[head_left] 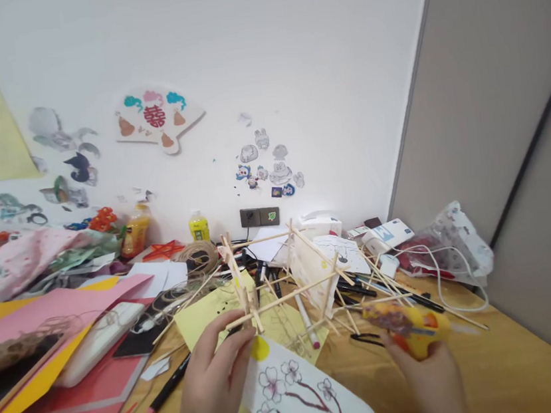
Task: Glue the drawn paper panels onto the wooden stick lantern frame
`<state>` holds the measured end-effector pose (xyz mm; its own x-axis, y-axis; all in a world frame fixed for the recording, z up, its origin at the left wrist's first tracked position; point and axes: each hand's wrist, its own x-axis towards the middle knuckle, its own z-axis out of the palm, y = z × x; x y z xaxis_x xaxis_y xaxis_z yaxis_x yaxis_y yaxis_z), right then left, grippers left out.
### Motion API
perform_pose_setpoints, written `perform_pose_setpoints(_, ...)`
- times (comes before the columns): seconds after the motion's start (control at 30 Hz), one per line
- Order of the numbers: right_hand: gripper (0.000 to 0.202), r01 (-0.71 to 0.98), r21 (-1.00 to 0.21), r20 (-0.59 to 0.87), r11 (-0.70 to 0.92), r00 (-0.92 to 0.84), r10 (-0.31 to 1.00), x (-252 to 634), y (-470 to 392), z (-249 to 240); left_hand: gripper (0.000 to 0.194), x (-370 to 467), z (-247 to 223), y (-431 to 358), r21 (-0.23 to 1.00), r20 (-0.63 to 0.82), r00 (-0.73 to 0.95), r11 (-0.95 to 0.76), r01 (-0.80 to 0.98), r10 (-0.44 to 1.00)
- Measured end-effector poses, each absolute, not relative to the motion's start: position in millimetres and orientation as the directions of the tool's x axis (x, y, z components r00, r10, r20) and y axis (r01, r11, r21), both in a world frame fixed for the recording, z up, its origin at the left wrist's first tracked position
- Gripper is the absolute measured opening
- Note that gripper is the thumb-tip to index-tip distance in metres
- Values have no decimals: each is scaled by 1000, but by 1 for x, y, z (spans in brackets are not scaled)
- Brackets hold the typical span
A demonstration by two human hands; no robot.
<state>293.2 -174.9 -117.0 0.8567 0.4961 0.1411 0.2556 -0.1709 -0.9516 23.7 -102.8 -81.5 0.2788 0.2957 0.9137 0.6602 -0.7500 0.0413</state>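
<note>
My left hand (217,368) pinches a corner of a frame of thin wooden sticks (286,296). A white paper panel (304,400), painted with plum-like blossoms, dark branches and a yellow dot, hangs just below those fingers. Whether it is fixed to the sticks I cannot tell. Another drawn-on panel (308,269) stands on the frame's far side. In my right hand (433,375) is a yellow hot glue gun (415,324), slightly blurred, held to the right of the frame and apart from it. My right fingers wrap around its handle.
Markers (169,385), loose sticks and a yellow sheet (203,316) lie around the frame. Coloured papers (116,296), twine (200,257) and bottles (198,226) crowd the left and back. A white cable (437,274) and a plastic bag (461,244) sit at right, by the wall.
</note>
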Motion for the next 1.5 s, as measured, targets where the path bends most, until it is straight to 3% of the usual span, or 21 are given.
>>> perform_pose_setpoints(0.33,33,275,-961,199,-13,727,657,218,-154,-125,14,2,-84,-101,-82,892,371,-715,695,259)
perform_pose_setpoints(0.57,28,286,-958,218,4,721,657,202,-148,-112,14,5,-92,-105,-26,886,353,-729,684,300)
perform_pose_setpoints(0.93,27,463,-886,350,13,651,673,199,-135,-126,13,12,-87,-112,10,880,348,-746,666,323)
perform_pose_setpoints(1.5,38,369,-929,291,38,660,693,198,-137,-113,11,13,-81,-116,49,885,328,-767,639,330)
